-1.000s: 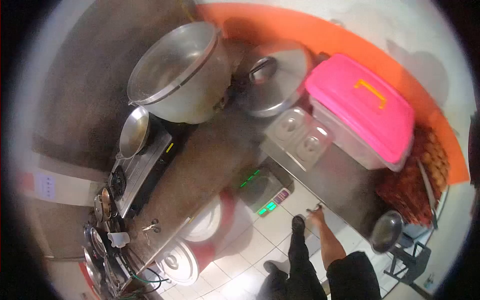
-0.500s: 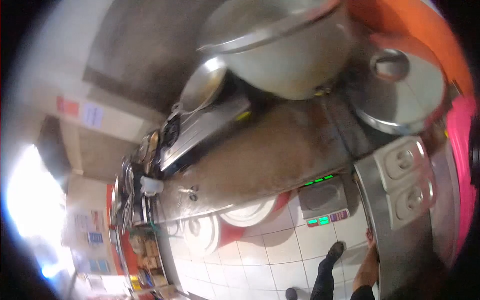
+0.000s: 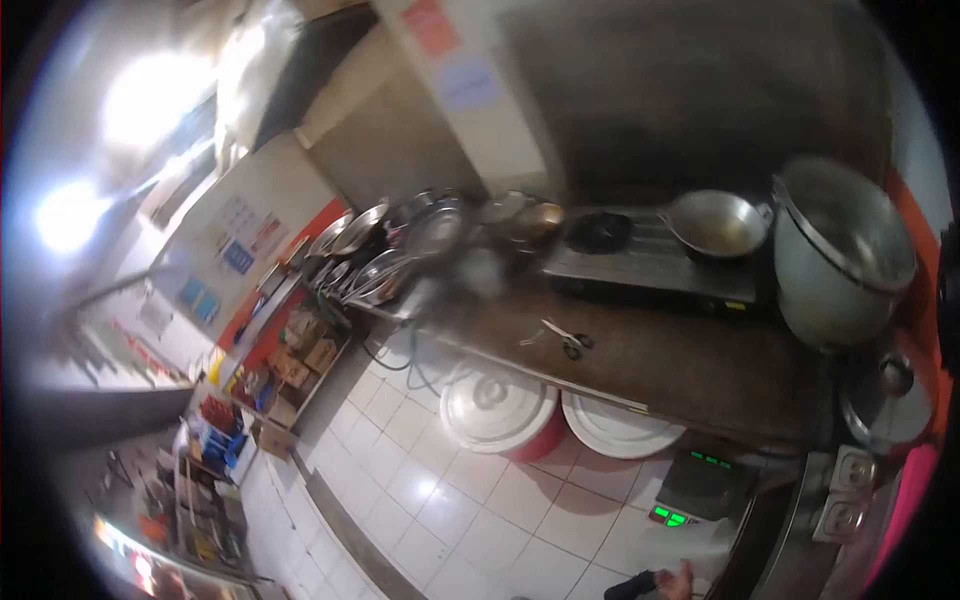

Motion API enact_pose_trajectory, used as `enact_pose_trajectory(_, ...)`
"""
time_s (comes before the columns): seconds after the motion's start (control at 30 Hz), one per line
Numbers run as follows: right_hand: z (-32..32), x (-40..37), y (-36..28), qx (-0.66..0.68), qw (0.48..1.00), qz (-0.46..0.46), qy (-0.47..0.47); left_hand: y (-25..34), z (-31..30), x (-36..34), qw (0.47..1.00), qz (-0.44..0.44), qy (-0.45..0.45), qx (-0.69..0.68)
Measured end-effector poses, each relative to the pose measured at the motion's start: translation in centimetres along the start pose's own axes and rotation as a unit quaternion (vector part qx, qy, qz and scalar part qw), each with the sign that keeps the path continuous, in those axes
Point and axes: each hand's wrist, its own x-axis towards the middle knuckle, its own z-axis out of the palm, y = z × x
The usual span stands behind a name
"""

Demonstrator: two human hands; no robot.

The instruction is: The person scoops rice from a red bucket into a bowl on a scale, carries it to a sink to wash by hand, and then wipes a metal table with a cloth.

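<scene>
My right hand (image 3: 677, 580) is at the bottom edge, beside a dark sleeve (image 3: 630, 587). Its fingers look spread, though blurred. A pale, see-through smear (image 3: 690, 545) lies just above the fingers; what it is does not show clearly. Nearest to the hand is a digital scale (image 3: 703, 488) with green lit digits, low beside the counter. My left hand is out of view. Scissors (image 3: 570, 340) lie on the brown counter (image 3: 690, 365), well away from the hand.
Along the counter stand a stove (image 3: 640, 275), a wok (image 3: 718, 222), a tall pot (image 3: 835, 260) and stacked pans (image 3: 435, 232). Lidded tubs (image 3: 490, 400) sit on the tiled floor beneath. Steel lids (image 3: 850, 490) and a pink object (image 3: 905, 510) are at right.
My view has swung left and widened, bringing shelves and more floor into sight. My right hand, earlier at the counter's metal edge, now shows lower, below the scale.
</scene>
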Motion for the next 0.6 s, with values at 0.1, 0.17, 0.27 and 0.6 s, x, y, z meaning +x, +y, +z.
enact_pose_trajectory(0.1, 6.3, -1.4, 5.7, -0.096, 0.995, -0.003, -0.040, -6.1, -0.1, -1.1, 0.998, -0.015, 0.023, -0.062)
enact_pose_trajectory(0.17, 10.5, -2.2, 8.5, -0.144, 0.986, -0.058, -0.064, -11.0, 0.2, -1.8, 0.993, -0.033, 0.037, -0.107)
enact_pose_trajectory(0.27, 14.0, -3.6, 10.5, -0.180, 0.980, 0.080, -0.021, -18.6, 1.5, -3.8, 0.979, -0.089, 0.057, -0.173)
enact_pose_trajectory(0.6, 12.5, -16.5, 14.6, -0.698, 0.547, -0.317, -0.338, -35.5, 4.2, -7.0, 0.878, -0.255, 0.132, -0.382)
